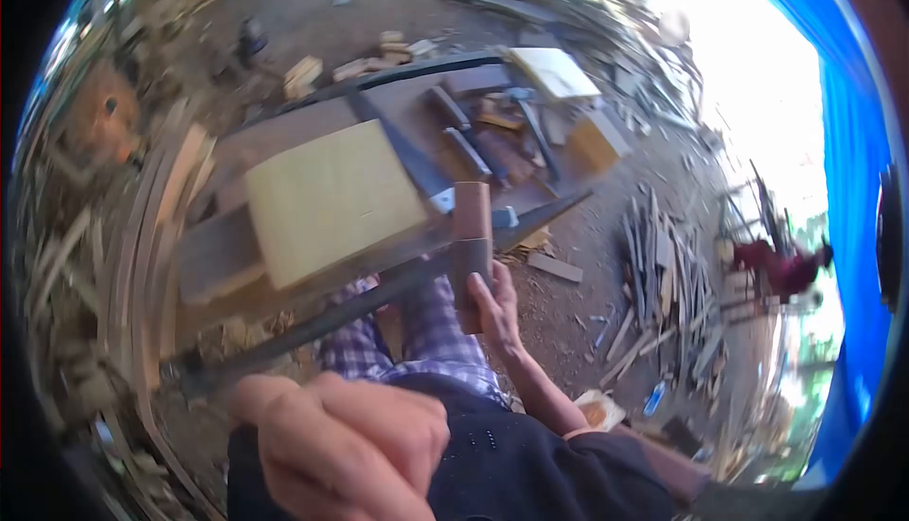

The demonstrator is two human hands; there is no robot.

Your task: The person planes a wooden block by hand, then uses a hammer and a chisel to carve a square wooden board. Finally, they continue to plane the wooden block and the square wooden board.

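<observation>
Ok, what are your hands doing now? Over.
Right hand gripping wooden block at long dark bar. Left hand fisted, grip unclear. Pale board behind bar.

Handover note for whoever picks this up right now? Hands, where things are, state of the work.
Left hand: closed in a fist, low in view, near the lower end of the long dark bar. Whether it grips anything is not visible.
Right hand: wrapped round the lower part of the brown wooden block, held upright against the bar.
Pale board lies flat on the workbench, saw beside it; neither hand touches them.
Done/left: not readable from this view.
</observation>
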